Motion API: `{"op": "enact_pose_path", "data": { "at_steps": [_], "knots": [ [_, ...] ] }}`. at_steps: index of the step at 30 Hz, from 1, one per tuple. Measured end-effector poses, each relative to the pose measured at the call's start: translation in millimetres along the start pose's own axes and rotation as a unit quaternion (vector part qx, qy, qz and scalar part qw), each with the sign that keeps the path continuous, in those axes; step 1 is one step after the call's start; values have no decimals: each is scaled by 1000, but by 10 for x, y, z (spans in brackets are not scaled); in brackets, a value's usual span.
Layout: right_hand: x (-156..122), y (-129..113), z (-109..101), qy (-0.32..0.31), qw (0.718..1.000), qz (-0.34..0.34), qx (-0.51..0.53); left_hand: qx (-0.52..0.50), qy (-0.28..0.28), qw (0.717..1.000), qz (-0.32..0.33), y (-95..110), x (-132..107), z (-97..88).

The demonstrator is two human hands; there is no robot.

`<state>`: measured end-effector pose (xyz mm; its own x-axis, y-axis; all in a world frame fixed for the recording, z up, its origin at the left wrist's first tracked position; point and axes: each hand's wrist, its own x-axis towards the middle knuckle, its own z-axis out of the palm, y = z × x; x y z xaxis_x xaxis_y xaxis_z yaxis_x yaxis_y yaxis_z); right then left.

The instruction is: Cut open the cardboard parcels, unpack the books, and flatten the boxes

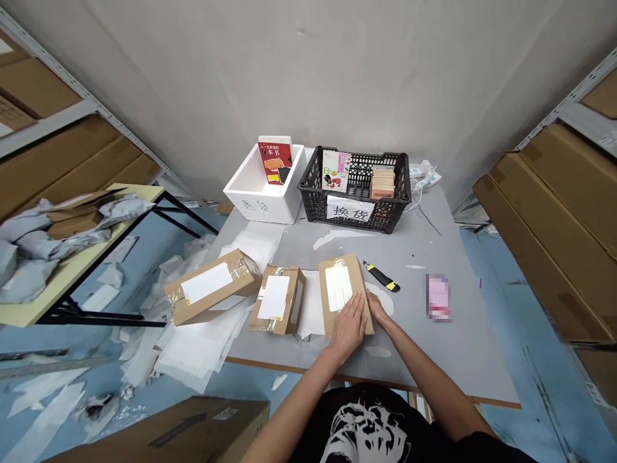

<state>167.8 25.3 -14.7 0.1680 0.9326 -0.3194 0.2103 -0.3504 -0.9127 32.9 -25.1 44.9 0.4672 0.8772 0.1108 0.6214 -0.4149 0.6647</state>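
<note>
Head view. A pink patch [438,297] on the grey table [463,347] is blurred beyond telling. The near end of the box [343,286] lies under the left hand [348,325], so that end of its white label is covered. The thumb of the right hand [377,308] is out of sight, and the frame cuts both arms at the bottom edge. The shelves at the left and right are only partly in frame.

The left hand lies flat on top of the box, palm down, with its fingers straight and close together, pressing rather than clasping. The right hand rests on the table against the box's right side, with its fingers stretched along that edge and not curled round anything that shows. The box sits at the near middle of the table, the rightmost of three. The middle box [278,299] is just beside it and the left box [209,286] hangs over the table's edge. A knife [380,276] lies near the right hand, apart from it.

The box labels look blank. A paper on the black basket [357,206] reads "换货". The red book [276,161] in the foam bin [265,193] bears Chinese type too small to read. The bin's front carries a scrawl I cannot make out.
</note>
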Motion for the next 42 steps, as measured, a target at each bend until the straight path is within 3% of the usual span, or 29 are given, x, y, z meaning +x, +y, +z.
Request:
{"op": "enact_pose_path", "data": {
  "at_steps": [2,4,6,8,10,12,14,19,22,25,30,36,42],
  "knots": [
    [-37,31,-102,-7,999,30,12,-44,-20,999,12,-53,70,7],
    [-133,61,-236,-11,998,56,26,-81,14,996,-13,-106,87,-32],
    [-269,79,-356,-14,996,76,41,-115,106,982,-110,-192,67,-97],
    [-412,78,-415,-26,993,89,70,-167,177,940,-240,-303,36,-144],
    [-529,60,-396,-41,991,86,98,-264,165,897,-313,-402,14,-141],
    [-606,36,-321,-41,992,65,96,-365,128,868,-312,-463,9,-91],
    [-647,28,-230,-21,997,42,58,-415,129,851,-294,-490,18,-28],
    [-661,108,-75,-10,1000,3,16,-403,143,853,-299,-565,68,-15],
    [-592,159,-102,-28,999,-36,-12,-397,138,857,-297,-646,90,-72],
    [-400,151,-277,-34,988,-36,-146,-393,133,861,-296,-697,92,-101],
    [113,114,-561,60,955,2,-289,-401,125,854,-306,-697,81,-94],
    [507,251,-445,79,926,41,-367,-396,128,853,-315,-702,74,-88],
    [671,312,-532,76,927,71,-360,-406,127,846,-320,-693,61,-103]
  ]
}}
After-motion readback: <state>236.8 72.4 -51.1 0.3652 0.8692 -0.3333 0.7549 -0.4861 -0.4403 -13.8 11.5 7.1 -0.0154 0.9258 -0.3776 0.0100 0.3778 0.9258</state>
